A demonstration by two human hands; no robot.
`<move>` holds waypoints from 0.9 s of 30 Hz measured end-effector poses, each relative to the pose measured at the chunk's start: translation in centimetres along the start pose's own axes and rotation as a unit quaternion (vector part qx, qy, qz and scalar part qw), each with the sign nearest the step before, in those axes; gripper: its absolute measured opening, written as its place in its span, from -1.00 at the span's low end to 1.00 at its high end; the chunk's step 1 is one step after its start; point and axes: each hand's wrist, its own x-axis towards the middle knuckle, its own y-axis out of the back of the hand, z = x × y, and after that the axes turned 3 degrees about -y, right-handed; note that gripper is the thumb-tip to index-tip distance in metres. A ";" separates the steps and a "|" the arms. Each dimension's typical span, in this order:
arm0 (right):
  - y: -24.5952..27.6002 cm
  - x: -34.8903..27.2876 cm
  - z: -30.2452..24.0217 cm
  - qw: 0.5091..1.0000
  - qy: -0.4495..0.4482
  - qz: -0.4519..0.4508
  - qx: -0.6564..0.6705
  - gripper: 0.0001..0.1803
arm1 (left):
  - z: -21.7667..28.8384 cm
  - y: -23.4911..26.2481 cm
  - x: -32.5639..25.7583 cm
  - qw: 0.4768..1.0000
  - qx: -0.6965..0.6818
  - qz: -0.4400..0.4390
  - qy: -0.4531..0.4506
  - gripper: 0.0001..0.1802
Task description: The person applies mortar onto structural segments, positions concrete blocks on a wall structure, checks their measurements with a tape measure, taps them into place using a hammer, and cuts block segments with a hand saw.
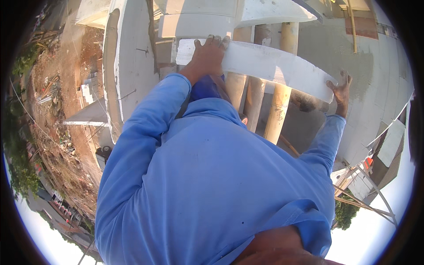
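Observation:
A long, pale grey-white lightweight concrete block [265, 59] spans in front of me between my two hands. My left hand [206, 56] lies over its left end, the fingers reaching across the top face to the far edge. At the block's right end is my right hand [341, 89], its thumb against the end corner and its fingers raised and apart. Whatever touches the block's underside is hidden. Just beyond it, another pale block [195, 25] lies roughly parallel, with a further block [274, 12] beside it to the right.
Round bamboo-like poles [278, 112] run beneath the block toward me. On the left stands a grey wall [134, 66] with a mortar-covered top edge; far below it lies reddish ground [66, 101] with debris. A grey wall surface [340, 57] rises on the right, near wooden poles [362, 203].

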 end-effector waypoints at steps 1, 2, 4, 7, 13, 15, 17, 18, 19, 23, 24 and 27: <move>0.4 -1.5 -4.4 0.988 0.048 -0.002 -0.149 -0.02 | 0.4 -0.4 -0.2 0.999 0.019 0.037 0.000 -0.15; -0.9 -1.7 -6.8 0.977 0.115 -0.045 -0.173 0.04 | 0.5 -1.3 -0.9 0.997 0.033 0.065 0.010 -0.21; -2.9 -2.6 -10.9 0.934 0.241 -0.127 -0.231 0.17 | 0.4 -3.6 -2.3 0.991 0.051 0.120 0.022 -0.32; -5.1 -4.7 -15.1 0.908 0.218 -0.205 -0.292 0.23 | -1.4 -5.7 -5.9 0.997 0.030 0.063 0.025 -0.22; -5.9 -4.9 -12.2 0.892 0.244 -0.199 -0.325 0.23 | -8.4 -8.0 -19.0 0.949 -0.100 -0.140 0.265 -0.81; -6.2 -4.5 -11.5 0.887 0.248 -0.182 -0.345 0.18 | -10.3 -13.2 -23.9 0.918 -0.152 -0.158 0.331 -0.78; -6.1 -4.5 -12.0 0.904 0.234 -0.198 -0.298 0.17 | -9.0 -13.5 -27.1 0.892 -0.207 -0.060 0.398 -0.75; -6.2 -4.9 -12.3 0.910 0.227 -0.194 -0.286 0.16 | -8.0 -13.1 -27.9 0.873 -0.231 -0.009 0.429 -0.74; -6.4 -5.3 -12.6 0.918 0.221 -0.187 -0.271 0.16 | -7.5 -12.2 -27.4 0.870 -0.247 0.017 0.427 -0.71; -7.3 -7.0 -14.0 0.909 0.238 -0.109 -0.323 0.13 | -3.3 -4.0 -20.0 0.910 -0.302 0.115 0.259 -0.25; -7.4 -7.7 -15.2 0.910 0.233 -0.121 -0.321 0.12 | -2.4 -2.5 -17.6 0.935 -0.252 0.212 0.136 -0.05; -7.7 -9.1 -18.5 0.904 0.249 -0.145 -0.316 0.10 | -0.2 0.8 -10.4 0.980 -0.165 0.114 -0.017 0.25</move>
